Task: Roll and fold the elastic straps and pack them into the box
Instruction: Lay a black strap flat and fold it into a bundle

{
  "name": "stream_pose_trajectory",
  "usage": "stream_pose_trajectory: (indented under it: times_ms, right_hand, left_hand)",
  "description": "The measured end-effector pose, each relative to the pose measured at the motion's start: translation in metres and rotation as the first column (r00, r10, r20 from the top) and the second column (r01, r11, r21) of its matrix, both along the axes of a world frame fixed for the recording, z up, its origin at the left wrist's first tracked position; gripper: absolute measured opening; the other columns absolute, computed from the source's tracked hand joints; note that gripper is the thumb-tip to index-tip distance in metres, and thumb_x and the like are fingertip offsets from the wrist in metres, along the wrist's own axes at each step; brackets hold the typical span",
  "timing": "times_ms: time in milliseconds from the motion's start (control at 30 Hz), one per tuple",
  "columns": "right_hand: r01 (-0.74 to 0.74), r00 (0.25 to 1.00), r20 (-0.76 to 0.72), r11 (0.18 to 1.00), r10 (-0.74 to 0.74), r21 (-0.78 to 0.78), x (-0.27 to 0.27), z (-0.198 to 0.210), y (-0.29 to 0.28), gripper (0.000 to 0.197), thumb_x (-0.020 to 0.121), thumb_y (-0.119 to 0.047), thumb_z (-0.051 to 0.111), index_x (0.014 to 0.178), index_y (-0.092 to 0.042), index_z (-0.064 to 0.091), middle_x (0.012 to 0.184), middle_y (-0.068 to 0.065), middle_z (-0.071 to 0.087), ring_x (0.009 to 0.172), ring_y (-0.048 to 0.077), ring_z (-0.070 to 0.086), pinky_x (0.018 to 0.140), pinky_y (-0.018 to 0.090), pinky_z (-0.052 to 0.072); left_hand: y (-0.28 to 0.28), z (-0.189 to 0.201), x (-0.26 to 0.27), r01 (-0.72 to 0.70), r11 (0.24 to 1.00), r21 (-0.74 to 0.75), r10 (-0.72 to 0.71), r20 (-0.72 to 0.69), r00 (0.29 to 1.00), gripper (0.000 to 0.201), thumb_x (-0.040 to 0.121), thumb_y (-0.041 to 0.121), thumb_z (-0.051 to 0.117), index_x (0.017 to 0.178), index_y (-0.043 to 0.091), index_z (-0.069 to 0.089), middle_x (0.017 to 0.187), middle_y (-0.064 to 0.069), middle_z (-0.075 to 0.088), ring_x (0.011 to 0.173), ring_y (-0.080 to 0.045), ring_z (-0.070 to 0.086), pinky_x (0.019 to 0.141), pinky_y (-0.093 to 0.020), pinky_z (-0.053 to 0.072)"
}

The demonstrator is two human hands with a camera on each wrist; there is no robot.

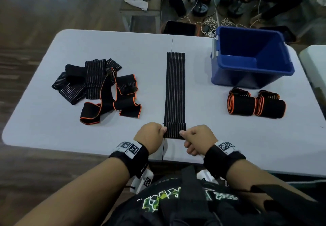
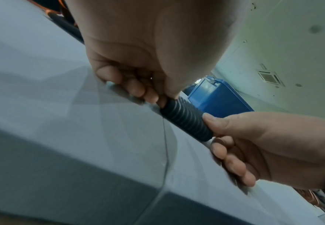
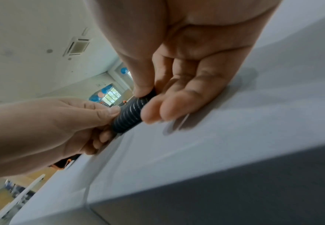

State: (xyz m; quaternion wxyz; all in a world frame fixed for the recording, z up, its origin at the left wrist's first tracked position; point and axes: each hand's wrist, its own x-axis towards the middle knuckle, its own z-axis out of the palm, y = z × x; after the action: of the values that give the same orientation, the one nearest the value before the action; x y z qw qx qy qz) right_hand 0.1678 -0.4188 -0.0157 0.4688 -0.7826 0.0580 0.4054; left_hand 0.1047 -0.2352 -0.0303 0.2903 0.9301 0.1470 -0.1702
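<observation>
A long black strap with thin pale stripes (image 1: 175, 88) lies flat along the table's middle, running away from me. Its near end is rolled into a small tight roll (image 2: 186, 120) (image 3: 130, 113). My left hand (image 1: 153, 136) pinches the roll's left end and my right hand (image 1: 195, 138) pinches its right end, thumbs on top. In the wrist views the left hand (image 2: 150, 92) and the right hand (image 3: 150, 97) each grip an end. A blue box (image 1: 250, 56) stands at the back right with nothing inside it.
A loose pile of black straps (image 1: 98, 88), some orange-edged, lies at the left. Two rolled orange-edged straps (image 1: 255, 104) sit in front of the box. The white table (image 1: 53, 120) has a centre seam. Seated people, cables and another table are beyond the far edge.
</observation>
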Motion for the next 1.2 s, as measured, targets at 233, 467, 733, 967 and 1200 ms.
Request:
stream_pose_trajectory:
  times_ms: [233,467,733,967,1200]
  right_hand:
    - [0.098,0.97,-0.216,0.994,-0.107,-0.052,0.011,-0.001,0.016,0.038,0.095,-0.028,0.063,0.071,-0.012,0.038,0.053,0.008,0.038,0.045,0.017,0.033,0.045,0.024,0.026]
    - [-0.279,0.898,0.187,0.845,0.397,-0.456,0.015,-0.001,0.019,0.045,0.089,-0.042,0.062,0.067,-0.002,0.065,0.057,0.009,0.069,0.056,0.027,0.068,0.058,0.036,0.059]
    - [-0.283,0.706,0.417,0.768,0.572,-0.574,0.011,0.005,0.011,0.037,0.085,-0.04,0.071,0.105,-0.017,0.051,0.104,0.003,0.05,0.095,0.023,0.052,0.078,0.035,0.049]
    - [-0.333,0.543,0.471,0.694,0.695,-0.639,0.007,-0.001,0.013,0.027,0.091,-0.036,0.066,0.108,-0.018,0.058,0.113,0.002,0.048,0.105,0.024,0.046,0.085,0.041,0.051]
    - [-0.349,0.462,0.52,0.687,0.718,-0.638,0.0,-0.009,0.007,0.024,0.094,-0.031,0.061,0.112,-0.016,0.059,0.118,0.001,0.051,0.103,0.024,0.047,0.082,0.039,0.051]
  left_hand:
    - [-0.004,0.003,0.01,-0.072,0.997,0.03,0.074,-0.068,0.995,0.046,0.104,0.035,0.043,0.061,0.019,0.043,0.062,0.0,0.049,0.071,-0.025,0.052,0.066,-0.032,0.036]
    - [-0.006,0.007,0.011,-0.059,0.997,0.05,0.063,-0.095,0.993,0.047,0.103,0.036,0.044,0.059,0.019,0.042,0.061,0.0,0.048,0.07,-0.025,0.052,0.065,-0.031,0.034]
    - [-0.005,0.014,0.014,-0.007,0.997,0.079,0.005,0.031,1.0,0.019,0.093,0.033,0.062,0.091,0.017,0.052,0.093,-0.002,0.059,0.087,-0.025,0.057,0.075,-0.037,0.048]
    - [-0.004,0.004,0.011,0.301,0.864,0.404,-0.372,0.109,0.922,0.021,0.098,0.028,0.054,0.111,0.02,0.069,0.117,0.002,0.053,0.099,-0.024,0.047,0.079,-0.038,0.051]
    - [-0.005,0.005,-0.001,0.393,0.845,0.363,-0.435,0.038,0.9,0.05,0.092,0.053,0.057,0.129,0.018,0.06,0.134,0.006,0.05,0.11,-0.023,0.05,0.09,-0.042,0.05]
